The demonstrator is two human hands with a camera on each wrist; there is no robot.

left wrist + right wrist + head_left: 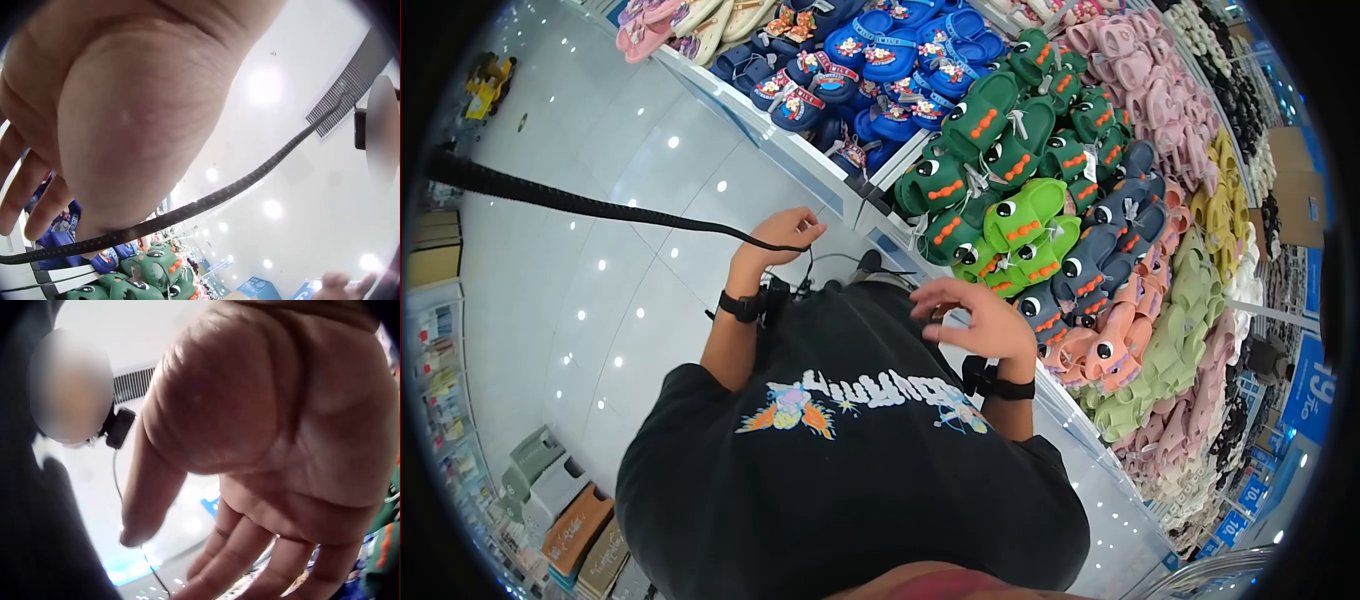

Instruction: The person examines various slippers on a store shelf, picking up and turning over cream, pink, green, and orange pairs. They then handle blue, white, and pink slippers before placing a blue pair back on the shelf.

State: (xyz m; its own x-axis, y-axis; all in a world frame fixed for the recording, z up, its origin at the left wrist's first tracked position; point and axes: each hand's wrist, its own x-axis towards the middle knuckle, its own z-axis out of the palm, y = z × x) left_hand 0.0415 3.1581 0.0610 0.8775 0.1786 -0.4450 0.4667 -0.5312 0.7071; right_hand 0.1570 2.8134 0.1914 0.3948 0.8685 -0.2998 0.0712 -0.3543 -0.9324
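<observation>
My left hand (785, 238) hovers in front of my body with relaxed fingers and nothing in its grasp. A black braided cable (620, 208) runs across this hand in the head view; in the left wrist view the cable (212, 199) crosses below the palm, overlapping the thumb. Nearer the display, my right hand (978, 318) is raised with its fingers loosely bent. Its palm shows bare in the right wrist view, thumb (150, 494) apart from the fingers. Bright green cartoon-eyed slippers (1030, 225) and dark grey ones (1090, 265) lie closest to the right hand.
Dark green slippers (980, 115), blue clogs (890, 50), pink slippers (1135, 80) and pale green slippers (1170, 350) fill the display bins. A white bin edge (750, 120) borders the tiled floor (630, 270). Boxes (580, 525) stand at lower left.
</observation>
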